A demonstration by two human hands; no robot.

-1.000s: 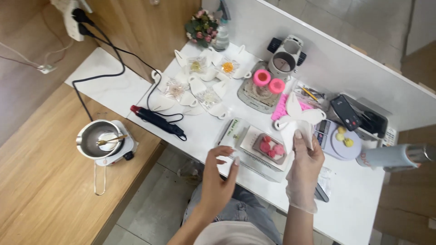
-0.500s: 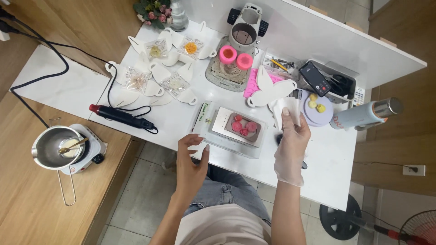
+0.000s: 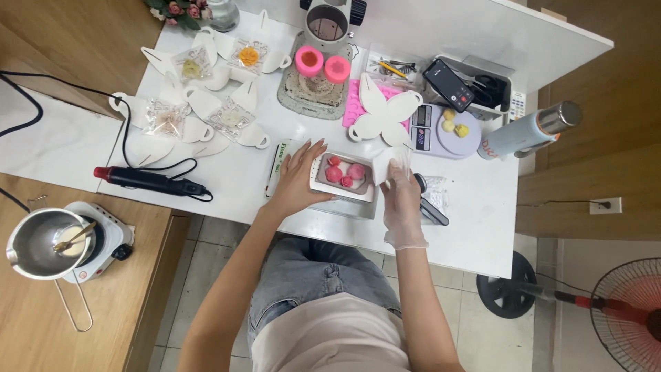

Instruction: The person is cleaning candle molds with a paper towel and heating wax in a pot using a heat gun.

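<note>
Honestly, the box point(image 3: 342, 180) w/ the pink pieces point(image 3: 344, 172) sits near the table point(image 3: 482, 227) front edge. Left hand point(image 3: 297, 180) lies spread, bare, on its left side; gloved right hand point(image 3: 401, 200) pinches a white tissue point(image 3: 383, 164) at its right end. A hard wipe could shove the box off or smear the pieces.

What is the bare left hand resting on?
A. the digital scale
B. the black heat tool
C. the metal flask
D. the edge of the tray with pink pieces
D: the left hand lies flat against the left edge of the tray holding pink pieces.
</note>
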